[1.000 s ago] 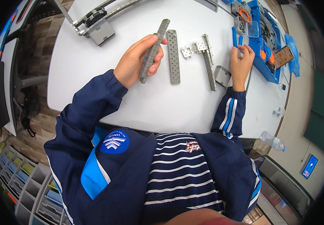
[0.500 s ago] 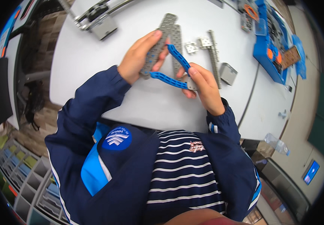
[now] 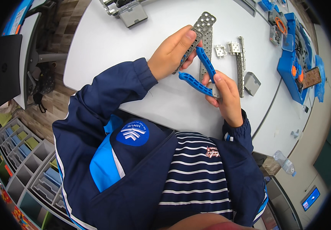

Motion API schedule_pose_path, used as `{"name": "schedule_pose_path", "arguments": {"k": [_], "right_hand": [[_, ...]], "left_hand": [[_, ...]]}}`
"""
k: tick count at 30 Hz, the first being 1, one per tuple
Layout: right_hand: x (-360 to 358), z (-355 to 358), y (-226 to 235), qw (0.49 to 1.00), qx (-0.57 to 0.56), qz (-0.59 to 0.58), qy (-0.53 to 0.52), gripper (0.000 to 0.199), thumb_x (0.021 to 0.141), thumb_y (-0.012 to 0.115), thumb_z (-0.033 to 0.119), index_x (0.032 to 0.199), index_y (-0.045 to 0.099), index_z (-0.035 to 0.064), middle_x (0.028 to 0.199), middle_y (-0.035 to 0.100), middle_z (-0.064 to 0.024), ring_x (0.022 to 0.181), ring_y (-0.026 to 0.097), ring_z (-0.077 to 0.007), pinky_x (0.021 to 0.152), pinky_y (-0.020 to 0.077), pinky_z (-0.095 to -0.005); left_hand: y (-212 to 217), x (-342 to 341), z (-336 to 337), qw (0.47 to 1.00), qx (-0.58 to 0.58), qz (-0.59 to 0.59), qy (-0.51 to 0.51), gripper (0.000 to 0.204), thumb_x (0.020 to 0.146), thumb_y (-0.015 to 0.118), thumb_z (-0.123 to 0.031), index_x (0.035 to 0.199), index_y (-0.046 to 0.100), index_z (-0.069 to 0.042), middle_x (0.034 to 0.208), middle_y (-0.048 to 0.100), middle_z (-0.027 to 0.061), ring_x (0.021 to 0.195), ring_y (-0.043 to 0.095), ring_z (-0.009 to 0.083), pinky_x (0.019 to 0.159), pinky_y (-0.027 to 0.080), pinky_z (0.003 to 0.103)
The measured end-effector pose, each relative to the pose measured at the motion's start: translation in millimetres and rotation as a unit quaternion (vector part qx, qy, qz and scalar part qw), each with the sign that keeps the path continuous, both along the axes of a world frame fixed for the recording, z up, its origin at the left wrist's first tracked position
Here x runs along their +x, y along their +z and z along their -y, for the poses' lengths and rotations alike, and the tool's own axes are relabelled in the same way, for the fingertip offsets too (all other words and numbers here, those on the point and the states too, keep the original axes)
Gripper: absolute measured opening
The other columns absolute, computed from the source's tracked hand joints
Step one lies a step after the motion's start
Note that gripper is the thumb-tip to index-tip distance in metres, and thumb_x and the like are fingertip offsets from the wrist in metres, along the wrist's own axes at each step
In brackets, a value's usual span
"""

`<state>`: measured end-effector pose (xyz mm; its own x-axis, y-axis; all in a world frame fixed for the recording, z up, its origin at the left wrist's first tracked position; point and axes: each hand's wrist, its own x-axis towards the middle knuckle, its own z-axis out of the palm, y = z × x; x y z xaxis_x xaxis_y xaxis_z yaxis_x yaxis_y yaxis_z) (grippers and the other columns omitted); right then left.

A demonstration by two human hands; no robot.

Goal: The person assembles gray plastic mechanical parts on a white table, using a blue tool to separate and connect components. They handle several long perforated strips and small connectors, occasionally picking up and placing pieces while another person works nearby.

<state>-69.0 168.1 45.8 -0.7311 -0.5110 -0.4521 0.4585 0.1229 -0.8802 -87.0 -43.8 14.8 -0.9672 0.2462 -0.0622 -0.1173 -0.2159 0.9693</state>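
The left hand (image 3: 173, 50) grips a grey beam (image 3: 197, 37) above the table (image 3: 165, 111); the right hand (image 3: 228, 96) pinches a blue-handled tool (image 3: 200, 86) near its head, handles splayed. One white connector (image 3: 233, 47) appears already joined to another beam (image 3: 239, 73); a second connector (image 3: 220, 51) lies unattached.

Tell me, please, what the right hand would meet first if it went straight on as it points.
Probably the left hand, met by the blue tool the right hand holds; depth is unclear.

The plier-like tool (image 3: 206, 64) is blue-handled, the held beam (image 3: 191, 48) grey; toward two o'clock the toolbox (image 3: 288, 69) is blue, toward five the shirt (image 3: 196, 165) navy with white stripes.
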Motion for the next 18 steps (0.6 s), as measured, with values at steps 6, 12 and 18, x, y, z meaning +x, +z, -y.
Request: {"name": "schedule_pose_path", "arguments": {"k": [6,12,18], "right_hand": [[9,1,4,0.999,-0.026,0.039,-0.01,0.038,0.106,0.038,0.033,0.095,0.055,0.0006,0.069,0.045,0.0024,0.05,0.031,-0.0017,0.046,0.0239,-0.0181],[9,-4,9,0.996,-0.041,0.077,-0.001,0.036,0.107,0.038,0.032,0.094,0.054,0.0015,0.065,0.042,0.0041,0.049,0.03,-0.0012,0.045,0.0216,-0.0184],[4,-9,10,0.99,-0.063,0.129,0.009,0.036,0.107,0.039,0.029,0.092,0.056,0.001,0.068,0.042,0.0031,0.049,0.028,-0.0018,0.045,0.0222,-0.0193]], "left_hand": [[-4,6,-1,0.996,-0.077,-0.046,0.004,0.049,0.105,0.031,-0.053,0.105,0.049,-0.007,0.068,0.049,0.0003,0.053,0.044,0.0055,0.048,0.036,0.021],[-5,8,-4,0.985,-0.144,-0.093,0.014,0.039,0.108,0.036,-0.039,0.098,0.042,-0.002,0.061,0.05,0.0046,0.054,0.045,0.012,0.051,0.039,0.029],[-8,7,-6,0.982,-0.155,-0.104,0.004,0.039,0.107,0.036,-0.039,0.099,0.043,-0.002,0.062,0.05,0.0057,0.054,0.045,0.0134,0.051,0.038,0.03]]}}
